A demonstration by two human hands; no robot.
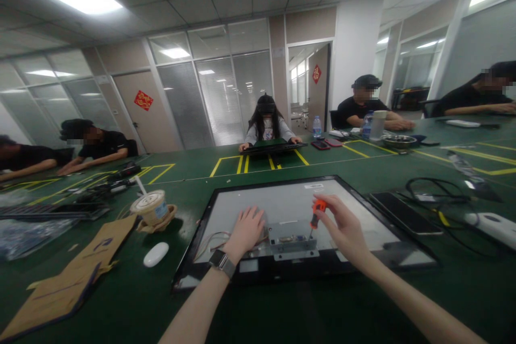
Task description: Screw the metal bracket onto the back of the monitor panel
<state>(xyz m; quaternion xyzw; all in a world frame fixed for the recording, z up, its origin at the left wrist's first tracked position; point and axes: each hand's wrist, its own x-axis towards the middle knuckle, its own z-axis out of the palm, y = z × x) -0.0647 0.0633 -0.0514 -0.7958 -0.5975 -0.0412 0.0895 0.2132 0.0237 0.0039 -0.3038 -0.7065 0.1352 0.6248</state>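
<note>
A flat display panel with a black frame and a pale back lies face down on the green table. My left hand rests on its back with the fingers stretched out, left of a metal bracket. Thin wires run beside that hand. In my right hand is an orange and black screwdriver, gripped by its handle. The screwdriver leans slightly, its tip down at the right part of the bracket. Whether the tip sits in a screw is too small to tell.
Left of the panel are a lidded drink cup, a white oval case and flattened cardboard. A black phone and cables lie to the right. Across the table a person holds another panel; other people sit farther off.
</note>
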